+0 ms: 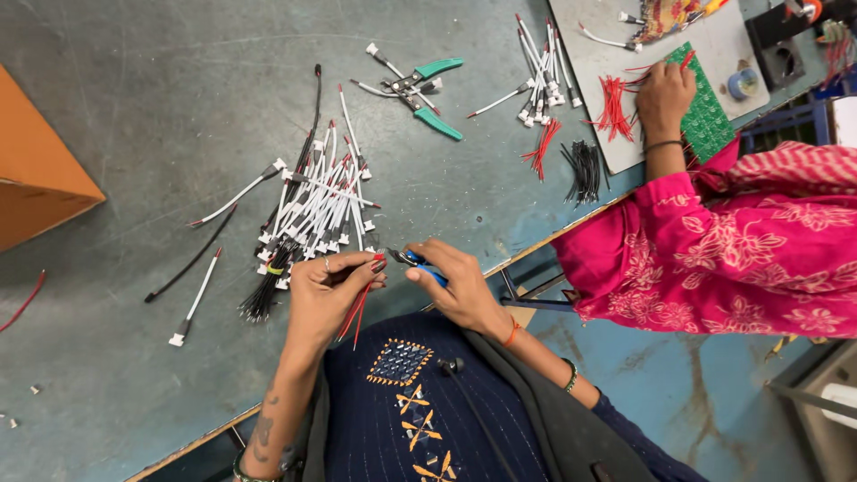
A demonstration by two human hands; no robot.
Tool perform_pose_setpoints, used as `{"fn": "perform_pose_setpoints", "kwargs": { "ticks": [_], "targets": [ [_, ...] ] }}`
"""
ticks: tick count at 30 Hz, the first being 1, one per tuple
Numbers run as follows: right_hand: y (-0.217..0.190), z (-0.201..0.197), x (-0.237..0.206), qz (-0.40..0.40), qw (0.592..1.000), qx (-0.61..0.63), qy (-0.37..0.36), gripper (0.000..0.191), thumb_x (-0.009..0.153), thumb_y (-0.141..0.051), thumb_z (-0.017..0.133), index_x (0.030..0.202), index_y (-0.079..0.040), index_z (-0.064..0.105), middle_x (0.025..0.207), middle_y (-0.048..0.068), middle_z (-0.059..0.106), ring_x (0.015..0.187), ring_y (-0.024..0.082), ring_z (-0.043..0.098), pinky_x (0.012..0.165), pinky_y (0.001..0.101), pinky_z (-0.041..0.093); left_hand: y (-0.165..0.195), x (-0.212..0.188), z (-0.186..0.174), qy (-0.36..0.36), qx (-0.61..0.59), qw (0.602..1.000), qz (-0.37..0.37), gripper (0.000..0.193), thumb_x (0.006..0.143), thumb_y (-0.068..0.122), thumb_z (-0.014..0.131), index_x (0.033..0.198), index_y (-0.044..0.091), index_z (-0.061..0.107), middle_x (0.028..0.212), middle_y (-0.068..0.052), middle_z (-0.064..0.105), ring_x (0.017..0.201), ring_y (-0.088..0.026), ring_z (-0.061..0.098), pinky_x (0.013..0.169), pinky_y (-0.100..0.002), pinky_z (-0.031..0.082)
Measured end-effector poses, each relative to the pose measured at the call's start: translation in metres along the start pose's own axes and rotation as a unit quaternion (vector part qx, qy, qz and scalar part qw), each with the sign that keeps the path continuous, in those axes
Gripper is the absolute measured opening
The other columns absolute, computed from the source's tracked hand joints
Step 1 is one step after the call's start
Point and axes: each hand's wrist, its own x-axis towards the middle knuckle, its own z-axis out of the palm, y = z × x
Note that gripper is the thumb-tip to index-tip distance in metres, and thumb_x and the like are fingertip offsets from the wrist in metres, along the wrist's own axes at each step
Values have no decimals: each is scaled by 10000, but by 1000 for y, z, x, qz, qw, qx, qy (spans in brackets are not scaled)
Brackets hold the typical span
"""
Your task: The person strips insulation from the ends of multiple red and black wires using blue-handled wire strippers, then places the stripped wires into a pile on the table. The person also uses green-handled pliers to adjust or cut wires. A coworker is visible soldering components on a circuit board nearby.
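Note:
My left hand (328,287) pinches a few thin red wires (355,311) that hang down from its fingertips. My right hand (453,284) grips small blue-handled cutters (418,261), whose jaws meet the wire ends between the two hands. Just beyond my left hand lies a heap of white and black cable pieces with connectors (312,210) on the grey-green table (152,116).
Green-handled pliers (427,89) lie farther back. A co-worker in a pink patterned sleeve (714,241) has a hand (663,94) on a green board (705,112) atop a grey mat, with red wires (612,109), black wires (585,170) and white cables (540,76) nearby. An orange box (36,170) stands left.

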Motion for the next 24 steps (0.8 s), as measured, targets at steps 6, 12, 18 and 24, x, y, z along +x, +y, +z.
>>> {"fn": "perform_pose_setpoints", "kwargs": {
  "ticks": [6, 12, 18, 24],
  "targets": [
    [-8, -6, 4, -20, 1000, -17, -4, 367, 992, -264, 671, 1202, 37, 656, 1102, 202, 692, 989, 380, 700, 844, 395, 550, 4, -2, -3, -20, 7, 1000, 3, 153, 917, -15, 716, 1047, -70, 775, 865, -111, 775, 756, -138, 743, 710, -254, 630],
    [-13, -17, 6, -5, 999, -4, -38, 370, 983, -278, 672, 1193, 26, 687, 1084, 192, 715, 964, 355, 722, 830, 383, 562, 8, -4, -6, -46, 30, 998, -17, 160, 907, 0, 717, 1042, -64, 776, 863, -98, 778, 755, -136, 747, 713, -250, 624],
    [-13, -23, 8, 4, 998, -11, -55, 369, 954, -286, 692, 1159, 20, 715, 1029, 182, 730, 904, 345, 731, 792, 376, 563, 9, -3, -7, -60, 43, 997, -22, 156, 906, 9, 721, 1030, -65, 778, 852, -99, 778, 756, -134, 748, 722, -259, 634],
    [-12, -23, 7, -10, 999, -3, -48, 367, 955, -277, 699, 1165, 23, 713, 1084, 186, 736, 966, 348, 737, 837, 375, 570, 10, -2, -9, -69, 52, 996, -21, 157, 901, 8, 725, 1026, -70, 779, 867, -102, 782, 765, -136, 750, 726, -264, 635]
  ]
}}
